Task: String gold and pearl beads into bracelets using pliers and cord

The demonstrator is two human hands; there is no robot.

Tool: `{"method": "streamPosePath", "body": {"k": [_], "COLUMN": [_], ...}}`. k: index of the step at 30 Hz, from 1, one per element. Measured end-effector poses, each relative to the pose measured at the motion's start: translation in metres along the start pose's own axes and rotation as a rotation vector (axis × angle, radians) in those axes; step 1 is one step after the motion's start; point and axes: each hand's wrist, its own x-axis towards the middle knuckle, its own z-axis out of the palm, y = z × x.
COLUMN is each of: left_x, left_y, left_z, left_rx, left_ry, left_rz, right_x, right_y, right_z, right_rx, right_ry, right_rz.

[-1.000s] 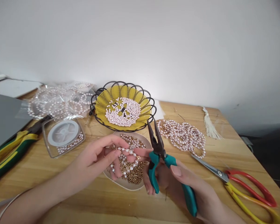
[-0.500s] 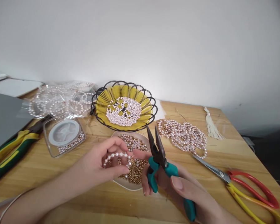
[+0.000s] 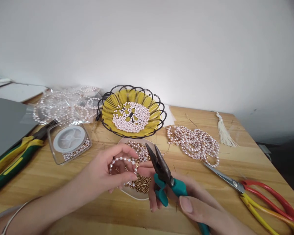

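Observation:
Between the thumb and fingers of my left hand point(image 3: 112, 169) is a curved pearl bead bracelet point(image 3: 122, 159), held above a shallow dish point(image 3: 134, 196). Gold beads point(image 3: 143, 185) and pearl beads point(image 3: 140, 151) fill that dish, partly hidden by my hands. Teal-handled needle-nose pliers point(image 3: 164, 169) rest in my right hand point(image 3: 193, 202), their jaws slightly apart and pointing up and left. A finger of the right hand reaches to the bracelet's right end, where a small gold piece shows; whether it touches is hard to tell.
Behind the dish stands a yellow basket point(image 3: 107, 112) with loose pearls. Beaded strands point(image 3: 193, 143), a white tassel point(image 3: 224, 130) and red-and-yellow scissors point(image 3: 242, 189) lie right. A clear box with a spool point(image 3: 70, 138), green-yellow pliers point(image 3: 22, 160) and bagged strands point(image 3: 66, 104) lie left.
The pliers have tipped left and dropped slightly, and their jaws look closer together. The bracelet has turned a little in my left hand. The whole view has shifted slightly.

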Motion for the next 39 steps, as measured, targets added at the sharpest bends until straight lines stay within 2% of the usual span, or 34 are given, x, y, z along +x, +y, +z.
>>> {"method": "streamPosePath", "body": {"k": [4,8,14,17,20,25,31,35,39], "left_x": [-0.001,-0.003,-0.007,-0.01,-0.013,-0.013,-0.007,-0.008,-0.012], "left_y": [0.002,0.001,-0.001,0.002,0.007,0.012,0.012,0.013,0.011], "left_z": [-0.002,-0.005,-0.007,-0.007,-0.008,-0.01,-0.007,-0.006,-0.006], "left_rx": [0.131,0.241,0.39,0.496,0.514,0.447,0.462,0.502,0.378], "left_ry": [0.05,0.135,0.116,0.035,-0.054,-0.129,-0.128,-0.134,-0.159], "left_rz": [0.099,0.157,0.25,0.321,0.297,0.287,0.354,0.255,0.127], "right_x": [0.002,0.007,0.009,0.01,0.012,0.013,0.011,0.009,0.01], "right_y": [0.001,0.007,0.006,0.001,-0.001,0.002,0.002,0.006,0.008], "right_z": [-0.002,-0.004,-0.006,-0.004,-0.003,-0.002,-0.002,-0.004,-0.004], "right_rx": [0.053,0.22,0.277,0.323,0.392,0.407,0.378,0.364,0.366], "right_ry": [-0.01,-0.089,-0.098,-0.085,-0.083,-0.075,-0.066,-0.102,-0.087], "right_rz": [0.014,0.006,-0.018,-0.019,-0.027,-0.041,-0.029,-0.015,-0.009]}}
